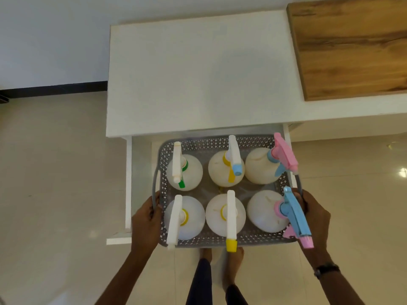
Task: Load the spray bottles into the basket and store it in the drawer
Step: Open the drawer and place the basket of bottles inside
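Spray bottles [226, 214], six in 2 rows of 3, stand upright in the grey perforated basket [199, 241], which sits w/ its far end over the open white drawer [128, 183] at 6 o'clock of the cabinet top [198, 73]. Left hand [146, 221] grips the basket's 9 o'clock handle, right hand [316, 216] the 3 o'clock handle (fingers curled shut on both); the near-right bottle's blue trigger head overhangs the rim.

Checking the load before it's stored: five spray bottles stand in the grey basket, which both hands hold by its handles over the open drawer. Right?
Not quite: the head view shows six spray bottles, in two rows of three. The rest stands: the left hand and right hand hold the grey basket by its handles over the open drawer.
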The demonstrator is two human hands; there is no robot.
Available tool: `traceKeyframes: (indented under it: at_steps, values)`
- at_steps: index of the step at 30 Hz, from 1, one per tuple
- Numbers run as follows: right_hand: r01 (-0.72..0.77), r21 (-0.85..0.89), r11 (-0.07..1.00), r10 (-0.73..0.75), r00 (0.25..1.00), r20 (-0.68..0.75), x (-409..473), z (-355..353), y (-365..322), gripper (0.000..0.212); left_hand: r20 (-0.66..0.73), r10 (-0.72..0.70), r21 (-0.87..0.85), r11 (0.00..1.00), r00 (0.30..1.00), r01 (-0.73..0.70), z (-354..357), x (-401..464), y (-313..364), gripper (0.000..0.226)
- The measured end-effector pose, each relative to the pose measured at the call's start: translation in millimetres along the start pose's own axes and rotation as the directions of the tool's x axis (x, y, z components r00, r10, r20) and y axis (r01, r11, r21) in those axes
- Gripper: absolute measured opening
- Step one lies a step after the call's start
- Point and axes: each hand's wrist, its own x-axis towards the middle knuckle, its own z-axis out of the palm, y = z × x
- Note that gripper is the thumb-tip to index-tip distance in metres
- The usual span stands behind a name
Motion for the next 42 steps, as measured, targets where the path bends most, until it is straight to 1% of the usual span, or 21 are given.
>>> traceKeyframes:
  at_steps: [2, 4, 6, 8, 11, 14, 17, 21, 25, 29, 32, 34, 38, 40, 42]
  values:
    - [-0.078, 0.008, 0.997, 0.078, 0.996, 0.031, -11, 12, 19, 0.022, -0.007, -0.052, -0.017, 0.999, 0.999, 0.052, 9, 6, -8, 0.032]
    - [-0.088, 0.021, 0.996, 0.088, 0.996, 0.001, -1, 22, 23, 0.026, -0.010, -0.097, -0.021, 0.995, 0.995, 0.096, 17, 13, -17, 0.032]
    - [-0.093, 0.052, 0.994, 0.094, 0.995, -0.020, 10, 32, 28, 0.022, -0.023, -0.129, -0.031, 0.991, 0.991, 0.129, 24, 22, -25, 0.032]
    - [-0.102, 0.065, 0.993, 0.101, 0.995, 0.013, 13, 46, 33, 0.023, -0.040, -0.158, -0.044, 0.987, 0.987, 0.156, 32, 33, -31, 0.032]
    - [-0.111, 0.130, 0.985, 0.107, 0.993, 0.040, 25, 65, 43, 0.026, -0.051, -0.236, -0.088, 0.969, 0.970, 0.231, 42, 50, -38, 0.031]
    - [-0.187, 0.204, 0.961, 0.166, 0.979, 0.116, 31, 91, 64, 0.021, -0.075, -0.301, -0.127, 0.948, 0.951, 0.291, 56, 69, -51, 0.030]
    - [-0.230, 0.195, 0.953, 0.198, 0.966, 0.169, 37, 119, 86, 0.020, -0.092, -0.342, -0.131, 0.935, 0.935, 0.330, 72, 89, -71, 0.029]
    - [-0.280, 0.229, 0.932, 0.243, 0.954, 0.177, 46, 156, 110, 0.021, -0.123, -0.354, -0.099, 0.934, 0.927, 0.344, 91, 119, -100, 0.030]
    - [-0.339, 0.280, 0.898, 0.297, 0.937, 0.183, 58, 185, 124, 0.022, -0.149, -0.335, -0.073, 0.942, 0.930, 0.328, 108, 144, -119, 0.030]
    - [-0.349, 0.283, 0.893, 0.313, 0.936, 0.163, 67, 203, 128, 0.022, -0.147, -0.314, -0.055, 0.949, 0.938, 0.310, 118, 161, -131, 0.031]
    - [-0.369, 0.312, 0.876, 0.328, 0.928, 0.178, 72, 212, 129, 0.020, -0.179, -0.239, -0.010, 0.970, 0.954, 0.241, 121, 166, -139, 0.029]
    - [-0.371, 0.311, 0.875, 0.331, 0.927, 0.173, 73, 215, 129, 0.018, -0.183, -0.222, 0.004, 0.974, 0.958, 0.226, 121, 166, -140, 0.029]
    - [-0.361, 0.264, 0.894, 0.329, 0.931, 0.159, 74, 213, 125, 0.022, -0.148, -0.176, 0.001, 0.984, 0.973, 0.178, 119, 167, -143, 0.030]
    - [-0.361, 0.240, 0.901, 0.325, 0.929, 0.177, 74, 211, 121, 0.021, -0.119, -0.184, -0.002, 0.983, 0.976, 0.185, 116, 168, -142, 0.030]
    - [-0.391, 0.233, 0.890, 0.353, 0.916, 0.189, 76, 211, 115, 0.019, -0.071, -0.202, 0.030, 0.978, 0.977, 0.205, 113, 170, -142, 0.029]
